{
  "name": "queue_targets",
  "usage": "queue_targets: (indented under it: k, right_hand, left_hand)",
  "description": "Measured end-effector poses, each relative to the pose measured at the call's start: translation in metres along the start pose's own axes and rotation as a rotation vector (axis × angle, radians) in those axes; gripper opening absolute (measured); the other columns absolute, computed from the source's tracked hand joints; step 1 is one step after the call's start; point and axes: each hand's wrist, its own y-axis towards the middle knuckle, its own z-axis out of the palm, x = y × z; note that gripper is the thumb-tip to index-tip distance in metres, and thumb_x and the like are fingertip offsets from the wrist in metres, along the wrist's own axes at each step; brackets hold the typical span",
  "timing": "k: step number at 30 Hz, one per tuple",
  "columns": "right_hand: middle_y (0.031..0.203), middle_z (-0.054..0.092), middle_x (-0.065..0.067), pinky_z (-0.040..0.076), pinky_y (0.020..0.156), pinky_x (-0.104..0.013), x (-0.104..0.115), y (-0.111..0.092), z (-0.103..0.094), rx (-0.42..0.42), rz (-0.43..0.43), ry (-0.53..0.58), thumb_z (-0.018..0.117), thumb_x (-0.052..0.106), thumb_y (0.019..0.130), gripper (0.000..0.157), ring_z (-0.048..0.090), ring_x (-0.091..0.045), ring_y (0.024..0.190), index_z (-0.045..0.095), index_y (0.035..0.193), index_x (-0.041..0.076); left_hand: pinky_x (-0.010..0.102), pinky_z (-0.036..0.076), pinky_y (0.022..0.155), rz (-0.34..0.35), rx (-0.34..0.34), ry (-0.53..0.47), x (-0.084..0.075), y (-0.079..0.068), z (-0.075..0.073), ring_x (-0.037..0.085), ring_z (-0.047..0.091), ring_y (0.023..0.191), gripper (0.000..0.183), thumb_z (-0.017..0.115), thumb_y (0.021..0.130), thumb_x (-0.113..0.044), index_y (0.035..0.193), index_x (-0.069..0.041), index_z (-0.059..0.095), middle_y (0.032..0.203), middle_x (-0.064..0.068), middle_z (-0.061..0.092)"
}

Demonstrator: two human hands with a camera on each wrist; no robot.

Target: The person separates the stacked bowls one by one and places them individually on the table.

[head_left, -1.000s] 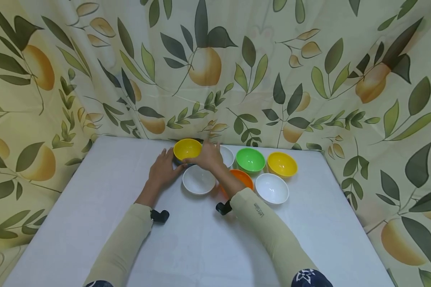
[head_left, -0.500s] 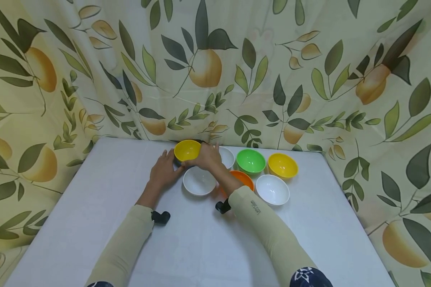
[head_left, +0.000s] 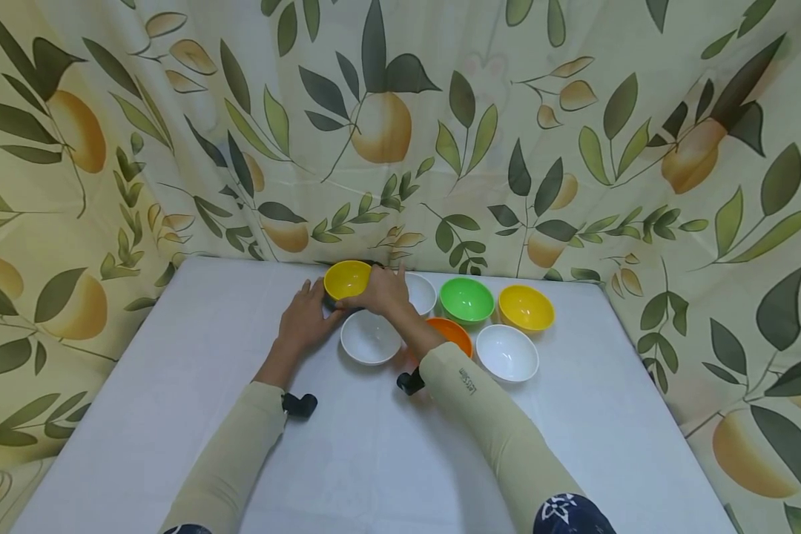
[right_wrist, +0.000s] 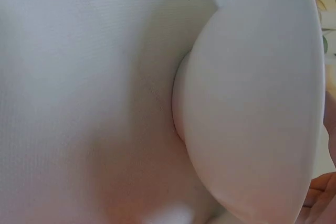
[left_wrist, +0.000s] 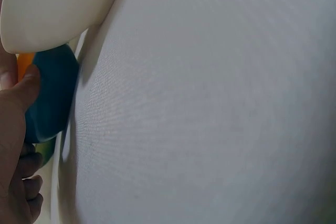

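At the table's back left, a yellow bowl [head_left: 345,279] sits inside a blue bowl [left_wrist: 55,95], little of which shows in the head view. My left hand [head_left: 302,319] holds the blue bowl from its left side, thumb toward the near side. Over the right side of the pair, my right hand [head_left: 380,291] grips the yellow bowl's rim, its thumb at the front. The far fingers of the right hand are partly hidden. A white bowl [head_left: 371,338] stands just in front of both hands; its outer wall fills much of the right wrist view.
Right of the hands stand another white bowl [head_left: 422,294], partly covered, a green bowl [head_left: 466,300] and a second yellow bowl [head_left: 526,308]. An orange bowl [head_left: 455,335] lies partly under my right forearm, beside a white bowl [head_left: 506,353]. A patterned curtain [head_left: 480,185] hangs behind the table.
My right forearm and wrist have shifted slightly left. Both hands stay at the stacked bowls, and the other bowls keep their places.
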Motion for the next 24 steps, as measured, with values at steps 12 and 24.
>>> queue_targets:
  k: [12,24]
  right_hand:
    - [0.112,0.074,-0.010,0.013,0.128,-0.054,0.0006,0.0011,0.0009,-0.020,0.017,-0.002,0.084,0.074,0.073,0.092,0.067,-0.027,0.113,0.064,0.127,0.002]
    - [0.118,0.073,-0.014,0.017,0.128,-0.053,0.0056,-0.0026,0.0024,-0.107,0.032,0.032,0.087,0.071,0.072,0.097,0.067,-0.030,0.117,0.061,0.132,0.000]
  left_hand:
    - [0.062,0.029,0.121,-0.008,0.003,-0.003,-0.0003,0.0003,0.0005,0.043,0.023,0.156,0.096,0.057,0.101,-0.063,0.165,0.000,0.024,0.168,0.023,0.031]
    - [0.064,0.032,0.119,-0.015,0.002,-0.012,-0.0026,0.0003,-0.0007,0.043,0.024,0.156,0.094,0.057,0.101,-0.063,0.166,-0.004,0.024,0.167,0.022,0.033]
